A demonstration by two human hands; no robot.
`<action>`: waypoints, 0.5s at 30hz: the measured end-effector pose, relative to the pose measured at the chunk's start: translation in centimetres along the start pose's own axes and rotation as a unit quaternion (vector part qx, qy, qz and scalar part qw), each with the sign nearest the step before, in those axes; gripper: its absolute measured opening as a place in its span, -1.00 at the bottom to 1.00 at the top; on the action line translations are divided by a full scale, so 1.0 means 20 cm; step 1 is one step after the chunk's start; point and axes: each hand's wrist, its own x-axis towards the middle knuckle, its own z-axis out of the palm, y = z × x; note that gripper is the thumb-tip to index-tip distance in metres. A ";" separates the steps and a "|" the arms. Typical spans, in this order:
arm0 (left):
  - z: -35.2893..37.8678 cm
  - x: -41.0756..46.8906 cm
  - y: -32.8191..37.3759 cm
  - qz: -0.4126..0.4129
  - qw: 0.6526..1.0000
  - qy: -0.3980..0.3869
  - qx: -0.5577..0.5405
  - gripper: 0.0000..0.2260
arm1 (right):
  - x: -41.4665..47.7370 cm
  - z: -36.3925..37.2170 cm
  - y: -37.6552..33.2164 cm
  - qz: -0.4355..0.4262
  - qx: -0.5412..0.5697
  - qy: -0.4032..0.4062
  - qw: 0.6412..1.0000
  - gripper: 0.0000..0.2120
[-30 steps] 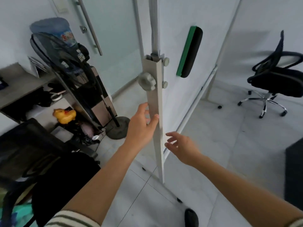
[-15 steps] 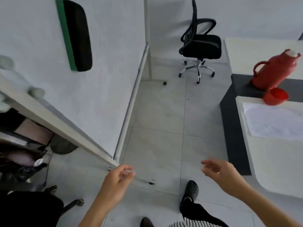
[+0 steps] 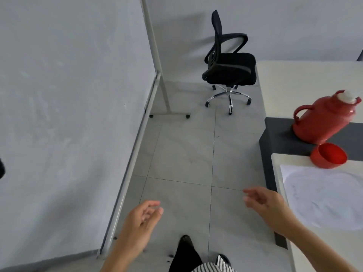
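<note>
- Whiteboard (image 3: pixel 68 114): fills the left half of the view, upright on a rolling stand. Long axis level, running from the near left foreground away toward the far wall. Writing face turned right, toward the open floor. Faint wipe smears on the surface.
- Bottom rail (image 3: pixel 133 158) of the board: slants from lower centre up to the far post (image 3: pixel 155 55).
- Floor (image 3: pixel 186 154): pale grey tiles with thin dark joints. Plain light walls behind.
- Table (image 3: pixel 306 79): right edge, light top crossed by 1 dark strip.
- Office chair (image 3: pixel 229 71): black, 5-star chrome base, well apart from the board, by the far wall.
- Paper sheet (image 3: pixel 324 195): white, flat on the near table top.
- Red flask (image 3: pixel 322 120): on the dark strip, white stopper in the neck. Contents not visible.
- Left hand (image 3: pixel 137 226): just right of the rail's near end, clear of it. Fingers loosely curled, gripping nothing.
- Right hand (image 3: pixel 269 207): over the floor by the table edge. Fingers relaxed, slightly spread, blurred, gripping nothing.
- Red cup (image 3: pixel 329 156): just beside the flask base, tipped, mouth toward the camera, bare red inside.
</note>
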 end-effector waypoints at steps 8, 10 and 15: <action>-0.14 0.86 0.29 -0.006 0.999 0.039 -0.029 -0.90 | 0.78 -0.14 -0.27 0.008 0.025 0.002 1.000 -0.84; -0.20 1.12 0.43 0.009 0.999 0.038 -0.029 -0.92 | 1.00 -0.22 -0.39 0.009 0.024 0.012 1.000 -0.83; -0.40 1.68 0.83 0.048 0.998 0.022 -0.021 -0.94 | 1.49 -0.42 -0.76 -0.008 0.042 0.035 0.998 -0.85</action>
